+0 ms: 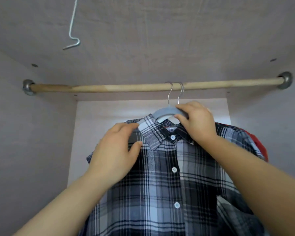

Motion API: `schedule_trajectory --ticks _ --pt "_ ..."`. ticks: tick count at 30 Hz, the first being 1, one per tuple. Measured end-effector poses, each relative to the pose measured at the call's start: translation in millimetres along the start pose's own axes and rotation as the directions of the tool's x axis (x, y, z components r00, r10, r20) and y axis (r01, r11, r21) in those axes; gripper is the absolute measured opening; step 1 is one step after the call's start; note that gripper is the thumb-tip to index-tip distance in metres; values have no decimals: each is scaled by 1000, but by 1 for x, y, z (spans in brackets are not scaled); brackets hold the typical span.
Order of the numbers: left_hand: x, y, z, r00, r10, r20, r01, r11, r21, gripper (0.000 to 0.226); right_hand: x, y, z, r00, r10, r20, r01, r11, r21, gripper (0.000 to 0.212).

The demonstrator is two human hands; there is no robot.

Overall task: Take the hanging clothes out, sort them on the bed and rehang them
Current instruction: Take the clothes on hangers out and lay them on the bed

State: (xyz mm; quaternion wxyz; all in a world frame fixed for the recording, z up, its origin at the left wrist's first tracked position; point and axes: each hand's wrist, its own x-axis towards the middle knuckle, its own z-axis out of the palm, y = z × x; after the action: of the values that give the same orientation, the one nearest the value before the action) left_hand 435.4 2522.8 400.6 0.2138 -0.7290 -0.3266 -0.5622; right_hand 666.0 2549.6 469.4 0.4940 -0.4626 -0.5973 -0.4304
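Grey hanger (right hand pinching), left hand gripping shirt edge

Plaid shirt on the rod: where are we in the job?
Done: unclear; the rod is mostly bare, with two hooks on it. In hand: the right hand grips the grey hanger and the left hand holds the plaid shirt by its shoulder. Left: a red garment hangs behind it. Nothing shows whether this is removal or rehanging.
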Motion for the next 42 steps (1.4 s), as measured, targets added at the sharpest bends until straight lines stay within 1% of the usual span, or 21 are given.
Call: schedule_trajectory --ticks 3,6,9,11,14,17,20,23,26,29,33,35,38,42 --pt "17 4 -9 997 26 -72 -23 999 45 48 10 -10 1 998 -6 -65 13 994 111 35" --pt "30 5 -19 988 29 -155 -14 995 96 49 15 -28 3 992 -28 -122 51 982 184 33" --pt "26 2 -29 977 -10 -212 39 990 133 50 3 -53 5 988 -70 -136 104 960 259 32" --pt "8 -3 -37 976 -49 -211 83 984 157 50 -17 -72 5 981 -122 -152 162 942 294 32" --pt "-42 -14 -46 978 -98 -185 131 976 176 47 -57 -104 5 965 -193 -178 247 896 370 31" --pt "-110 -23 -55 973 -156 -170 187 964 189 38 -110 -134 10 952 -255 -171 306 835 457 29" --pt "-182 -23 -65 952 -271 -143 297 929 219 36 -172 -160 17 944 -306 -123 322 774 545 27" --pt "-254 -12 -75 906 -406 -124 424 872 243 36 -240 -183 22 940 -336 -57 287 690 665 26" --pt "-323 7 -88 837 -539 -98 541 786 299 35 -307 -205 21 929 -370 21 219 594 774 26" --pt "-384 30 -105 745 -660 -96 640 668 379 33 -372 -230 15 917 -387 100 117 498 859 25" --pt "-445 64 -135 614 -777 -137 725 487 488 31 -442 -273 -4 904 -392 172 -28 347 937 23" --pt "-469 84 -155 560 -812 -165 737 397 547 32 -466 -296 -20 882 -426 200 -92 261 961 23" --pt "-501 117 -187 491 -828 -270 765 261 590 28 -492 -329 -50 836 -519 177 -137 116 984 25" --pt "-532 167 -234 396 -801 -449 823 93 560 34 -509 -378 -100 808 -582 94 -175 -85 981 25"
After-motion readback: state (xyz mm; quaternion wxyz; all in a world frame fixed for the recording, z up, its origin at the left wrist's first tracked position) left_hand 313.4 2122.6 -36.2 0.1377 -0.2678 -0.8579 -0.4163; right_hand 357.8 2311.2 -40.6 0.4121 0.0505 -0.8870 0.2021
